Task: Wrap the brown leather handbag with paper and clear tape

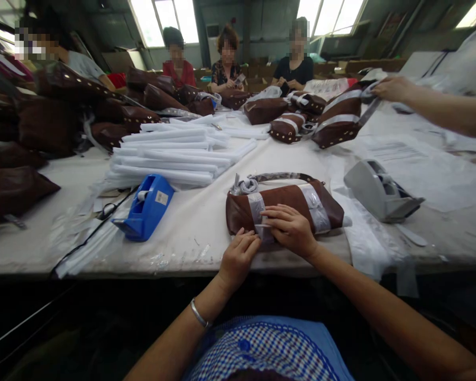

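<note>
The brown bag (pixel 287 200) is laid crosswise on the table (pixel 198 217), its front overlapped by the right hand (pixel 291 228), its near edge met by the left hand (pixel 238 257); fingers are held close together, grip cannot be determined.

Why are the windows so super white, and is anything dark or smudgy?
In the head view, windows glare white, their detail washed out; in the head view, the space under the table is nearly black; at the head view's left edge, brown bags look soft; mid-head view, the strapped bag looks clearer.
</note>
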`<state>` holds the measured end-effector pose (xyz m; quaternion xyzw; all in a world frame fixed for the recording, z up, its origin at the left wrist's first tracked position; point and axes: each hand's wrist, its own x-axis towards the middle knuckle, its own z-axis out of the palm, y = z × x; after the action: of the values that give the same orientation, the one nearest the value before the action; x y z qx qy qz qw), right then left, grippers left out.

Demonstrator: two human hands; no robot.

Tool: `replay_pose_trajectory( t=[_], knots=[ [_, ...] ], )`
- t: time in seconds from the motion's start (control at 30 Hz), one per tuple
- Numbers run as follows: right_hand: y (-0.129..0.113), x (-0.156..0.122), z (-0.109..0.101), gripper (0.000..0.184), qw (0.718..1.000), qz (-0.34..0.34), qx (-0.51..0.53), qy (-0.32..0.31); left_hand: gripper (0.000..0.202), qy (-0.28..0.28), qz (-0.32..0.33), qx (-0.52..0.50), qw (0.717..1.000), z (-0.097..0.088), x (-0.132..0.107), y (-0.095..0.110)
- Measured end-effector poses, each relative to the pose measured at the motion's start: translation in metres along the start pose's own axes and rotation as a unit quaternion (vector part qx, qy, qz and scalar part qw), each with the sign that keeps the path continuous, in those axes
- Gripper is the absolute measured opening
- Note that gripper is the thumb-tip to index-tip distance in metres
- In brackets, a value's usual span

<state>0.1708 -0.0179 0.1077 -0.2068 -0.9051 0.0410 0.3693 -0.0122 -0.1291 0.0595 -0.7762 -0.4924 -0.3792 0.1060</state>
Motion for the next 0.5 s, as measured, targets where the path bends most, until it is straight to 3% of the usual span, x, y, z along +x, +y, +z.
replay_pose_trajectory(
  t=[0.13, 0.27, 0.37, 0.5],
  knots=[
    [0.005, 0.005, 0.008, 0.001, 0.997, 0.075, 0.011, -0.015, 0.032, -0.017, -0.012, -0.023, 1.0, -0.002, 0.0, -0.001],
    [0.009, 0.006, 0.011, 0.01, 0.993, 0.114, 0.016, -0.032, 0.043, -0.038, 0.002, 0.001, 0.999, -0.004, 0.003, -0.002],
    [0.009, 0.009, 0.014, 0.022, 0.989, 0.145, 0.009, -0.018, 0.055, -0.084, 0.01, 0.011, 0.996, -0.007, 0.008, -0.002],
    [0.003, 0.011, 0.016, 0.03, 0.982, 0.188, 0.008, 0.003, 0.064, -0.109, -0.039, 0.006, 0.993, -0.009, 0.014, 0.003]
  ],
)
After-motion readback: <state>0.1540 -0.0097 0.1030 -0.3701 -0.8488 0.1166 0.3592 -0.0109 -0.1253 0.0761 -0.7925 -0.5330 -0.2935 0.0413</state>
